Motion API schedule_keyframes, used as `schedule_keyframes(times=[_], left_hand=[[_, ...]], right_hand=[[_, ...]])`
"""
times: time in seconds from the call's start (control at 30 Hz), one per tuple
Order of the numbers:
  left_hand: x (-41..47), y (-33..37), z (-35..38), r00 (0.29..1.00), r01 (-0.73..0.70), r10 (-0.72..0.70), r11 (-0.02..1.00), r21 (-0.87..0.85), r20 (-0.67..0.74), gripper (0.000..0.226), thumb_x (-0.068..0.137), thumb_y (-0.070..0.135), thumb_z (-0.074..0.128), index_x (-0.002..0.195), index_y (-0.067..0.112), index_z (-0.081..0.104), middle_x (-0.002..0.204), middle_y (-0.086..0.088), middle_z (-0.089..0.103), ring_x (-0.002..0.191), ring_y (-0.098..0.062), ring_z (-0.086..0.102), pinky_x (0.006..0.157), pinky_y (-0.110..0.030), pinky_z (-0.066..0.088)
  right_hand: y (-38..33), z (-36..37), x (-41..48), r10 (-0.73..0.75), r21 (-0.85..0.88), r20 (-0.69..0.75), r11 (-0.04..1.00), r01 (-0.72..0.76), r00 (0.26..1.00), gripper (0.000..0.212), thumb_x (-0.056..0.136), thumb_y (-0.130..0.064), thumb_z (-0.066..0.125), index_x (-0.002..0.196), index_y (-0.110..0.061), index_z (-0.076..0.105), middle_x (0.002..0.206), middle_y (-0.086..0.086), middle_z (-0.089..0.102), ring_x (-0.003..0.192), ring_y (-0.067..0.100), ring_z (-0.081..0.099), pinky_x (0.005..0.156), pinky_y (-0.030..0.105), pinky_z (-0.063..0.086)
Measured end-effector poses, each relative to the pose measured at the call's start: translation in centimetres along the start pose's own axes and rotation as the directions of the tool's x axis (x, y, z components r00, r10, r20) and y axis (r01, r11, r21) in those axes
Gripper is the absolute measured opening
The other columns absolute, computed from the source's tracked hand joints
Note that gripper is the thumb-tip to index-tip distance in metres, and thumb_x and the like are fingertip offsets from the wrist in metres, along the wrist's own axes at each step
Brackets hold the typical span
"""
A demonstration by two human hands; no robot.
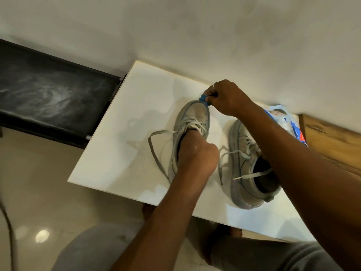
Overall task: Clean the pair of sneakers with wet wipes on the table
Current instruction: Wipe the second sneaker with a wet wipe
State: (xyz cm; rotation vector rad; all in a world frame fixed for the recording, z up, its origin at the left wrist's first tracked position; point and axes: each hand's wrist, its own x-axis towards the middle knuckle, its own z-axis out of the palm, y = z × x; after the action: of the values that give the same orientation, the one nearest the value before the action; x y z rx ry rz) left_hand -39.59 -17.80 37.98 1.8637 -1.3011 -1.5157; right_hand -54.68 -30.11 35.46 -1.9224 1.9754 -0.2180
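Soft, even indoor light washes my white table (117, 118), throwing only faint shadows up and left. A round glare spots the glossy floor (29, 182) at lower left, while wide-angle distortion bends the frame's edges and the bottom corners blur.

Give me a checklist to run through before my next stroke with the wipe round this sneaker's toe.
1. Right hand has a grip on the blue wipe: ok, pinched at the toe rim.
2. Left hand steadies the sneaker being wiped: ok, fingers tucked into its opening.
3. Loose lace clear of the toe: ok, it trails off to the side.
4. Second sneaker out of the way: ok, apart on the white table, under the right forearm.
5. Wet wipes pack at hand: ok, partly hidden behind the forearm.
6. Wipe clean enough: cannot tell, mostly hidden in the fingers.
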Motion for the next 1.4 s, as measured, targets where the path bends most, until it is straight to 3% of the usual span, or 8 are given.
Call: schedule_keyframes(times=[0.2,0.47,0.7,0.83,1.0,1.13,1.27,1.4], left_hand=[[-0.7,0.1,0.5,1.000,-0.012,0.007,0.986,0.168,0.030,0.044,0.086,0.010,0.053,0.129,0.019,0.048,0.126,0.001,0.058,0.112,-0.022,0.057,0.076,-0.023,0.038],[-0.5,0.0,1.0,0.999,-0.015,0.006,0.974,0.226,0.044,0.033,0.091,0.017,0.051,0.124,0.016,0.052,0.119,-0.001,0.062,0.107,-0.022,0.060,0.074,-0.024,0.041],[-0.3,0.2,0.9,0.996,-0.003,-0.018,0.969,0.248,0.082,0.033,0.094,0.020,0.049,0.126,0.015,0.049,0.124,-0.003,0.059,0.112,-0.022,0.057,0.074,-0.023,0.038],[-0.2,0.3,0.8,0.998,0.016,-0.027,0.977,0.214,0.051,0.031,0.094,0.019,0.049,0.124,0.016,0.051,0.119,-0.001,0.060,0.104,-0.021,0.058,0.072,-0.024,0.039],[0.0,0.4,0.9,0.995,0.025,-0.045,0.976,0.214,0.092,0.012,0.094,0.020,0.049,0.106,0.019,0.050,0.094,0.002,0.050,0.086,-0.015,0.051,0.068,-0.023,0.039],[-0.1,0.4,0.9,0.996,0.004,-0.024,0.975,0.221,0.090,0.026,0.093,0.019,0.049,0.118,0.015,0.054,0.107,-0.001,0.059,0.092,-0.018,0.054,0.072,-0.025,0.040],[-0.2,0.4,0.9,0.992,-0.015,-0.015,0.972,0.232,0.126,0.028,0.094,0.017,0.045,0.120,0.008,0.053,0.115,-0.010,0.061,0.105,-0.027,0.059,0.075,-0.030,0.043],[-0.2,0.5,0.8,0.996,0.033,-0.051,0.974,0.225,0.073,0.026,0.092,0.020,0.049,0.118,0.015,0.053,0.102,-0.001,0.056,0.095,-0.019,0.055,0.074,-0.026,0.042]], right_hand=[[-0.6,-0.3,0.3,-0.047,0.046,0.045,0.998,0.045,0.998,0.016,0.093,-0.016,0.062,0.102,-0.012,0.075,0.090,-0.004,0.068,0.066,-0.001,0.053,0.061,0.014,0.039],[-4.4,0.5,2.7,-0.161,-0.142,0.153,0.973,0.183,0.975,0.017,0.088,-0.019,0.068,0.104,-0.017,0.076,0.103,0.002,0.073,0.096,0.016,0.062,0.077,0.025,0.046],[-7.0,2.3,2.4,-0.359,-0.277,0.372,0.837,0.472,0.856,0.013,0.083,-0.016,0.069,0.092,-0.024,0.076,0.094,-0.006,0.070,0.087,0.018,0.066,0.078,0.037,0.056],[-5.8,0.3,3.5,-0.297,-0.339,0.300,0.855,0.392,0.907,0.013,0.086,-0.026,0.070,0.096,-0.023,0.076,0.095,-0.001,0.071,0.088,0.021,0.066,0.079,0.037,0.055],[-3.9,0.3,3.4,-0.254,-0.258,0.210,0.917,0.304,0.944,0.015,0.086,-0.021,0.069,0.099,-0.019,0.077,0.096,0.002,0.073,0.090,0.021,0.065,0.081,0.034,0.052],[-5.7,1.3,2.4,-0.374,-0.248,0.334,0.851,0.463,0.865,0.018,0.089,-0.014,0.063,0.100,-0.021,0.075,0.097,-0.008,0.067,0.094,0.012,0.061,0.075,0.023,0.042],[-6.0,1.0,2.0,-0.464,-0.319,0.379,0.746,0.584,0.800,0.019,0.089,-0.016,0.062,0.100,-0.023,0.075,0.100,-0.009,0.068,0.094,0.014,0.061,0.069,0.028,0.046],[-4.1,-0.3,2.9,-0.338,-0.318,0.273,0.852,0.416,0.901,0.017,0.087,-0.023,0.066,0.098,-0.029,0.076,0.095,-0.006,0.069,0.093,0.018,0.063,0.077,0.032,0.051]])
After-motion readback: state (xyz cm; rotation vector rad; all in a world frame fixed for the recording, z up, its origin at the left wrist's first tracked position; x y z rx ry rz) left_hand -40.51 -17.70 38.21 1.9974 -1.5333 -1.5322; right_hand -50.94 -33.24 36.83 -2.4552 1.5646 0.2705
